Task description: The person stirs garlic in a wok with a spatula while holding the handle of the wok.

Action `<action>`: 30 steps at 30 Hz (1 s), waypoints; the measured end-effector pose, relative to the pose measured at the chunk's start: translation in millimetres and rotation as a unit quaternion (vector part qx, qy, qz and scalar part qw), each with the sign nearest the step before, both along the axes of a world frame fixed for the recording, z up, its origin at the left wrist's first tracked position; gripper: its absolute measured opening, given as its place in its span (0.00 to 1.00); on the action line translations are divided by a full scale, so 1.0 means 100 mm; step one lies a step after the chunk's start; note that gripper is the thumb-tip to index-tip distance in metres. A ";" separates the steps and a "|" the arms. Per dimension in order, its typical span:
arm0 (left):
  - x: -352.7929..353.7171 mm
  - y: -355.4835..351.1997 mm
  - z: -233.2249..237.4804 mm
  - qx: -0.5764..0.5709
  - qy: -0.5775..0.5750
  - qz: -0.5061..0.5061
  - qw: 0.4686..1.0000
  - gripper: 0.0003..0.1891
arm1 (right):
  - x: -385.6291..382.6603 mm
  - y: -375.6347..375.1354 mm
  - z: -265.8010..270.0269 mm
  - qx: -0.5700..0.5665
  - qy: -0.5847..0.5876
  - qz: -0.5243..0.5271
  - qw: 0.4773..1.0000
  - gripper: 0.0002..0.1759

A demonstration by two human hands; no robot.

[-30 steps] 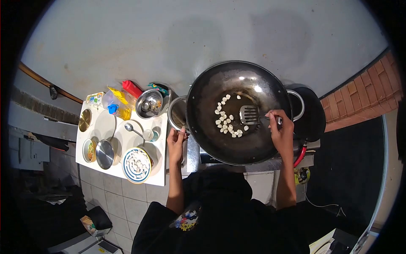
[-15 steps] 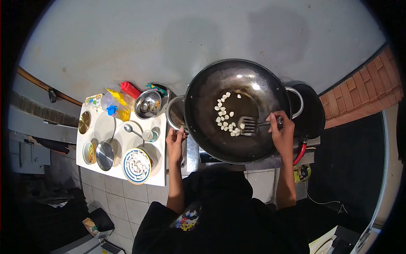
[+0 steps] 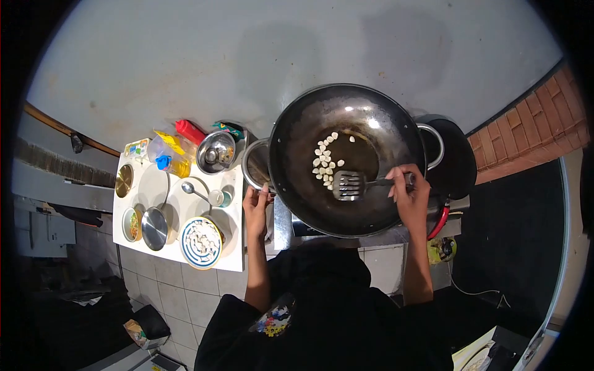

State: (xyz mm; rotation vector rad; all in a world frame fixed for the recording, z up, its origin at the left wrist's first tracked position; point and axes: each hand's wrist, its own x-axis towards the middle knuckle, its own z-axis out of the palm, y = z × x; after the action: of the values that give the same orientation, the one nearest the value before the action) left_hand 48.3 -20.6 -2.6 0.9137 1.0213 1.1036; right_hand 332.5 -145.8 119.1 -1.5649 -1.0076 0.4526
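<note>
A large dark wok (image 3: 346, 216) sits in front of me, with small white pieces of food (image 3: 323, 157) gathered left of its middle and a lone piece a little apart. My right hand (image 3: 409, 190) is closed round the handle of a slotted spatula (image 3: 350, 185), whose head lies in the wok against the lower pieces. At the wok's left side, my left hand (image 3: 256, 207) pinches the lower end of the metal loop handle (image 3: 245, 170). The opposite loop handle (image 3: 440, 148) is untouched.
On the white table (image 3: 232, 256) to the left are a blue-and-white plate of pale pieces (image 3: 201, 242), a steel bowl (image 3: 215, 152), a spoon (image 3: 188, 187), an oil bottle (image 3: 180, 167) and a red bottle (image 3: 190, 131). A dark pan (image 3: 455, 161) stands right of the wok.
The spatula head has moved slightly left in the wok, and the lower white pieces have shifted up and left into a tighter cluster. My left hand stays at the loop handle.
</note>
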 end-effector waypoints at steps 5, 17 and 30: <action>-0.02 0.00 -0.06 0.010 0.006 -0.002 1.000 0.07 | -0.05 0.12 -0.13 -0.019 -0.007 -0.014 1.000 0.06; -0.03 0.00 -0.08 0.002 -0.001 -0.007 1.000 0.08 | 0.06 0.28 -0.31 -0.003 0.012 -0.018 1.000 0.07; 0.03 -0.01 -0.05 -0.003 -0.012 0.009 1.000 0.09 | 0.23 0.17 0.02 0.010 0.013 -0.036 0.999 0.08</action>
State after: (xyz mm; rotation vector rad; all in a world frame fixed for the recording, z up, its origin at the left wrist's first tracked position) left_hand 50.9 -21.9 -7.5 0.8847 1.0148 1.1241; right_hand 355.6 -128.9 121.6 -1.5674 -0.9299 0.4107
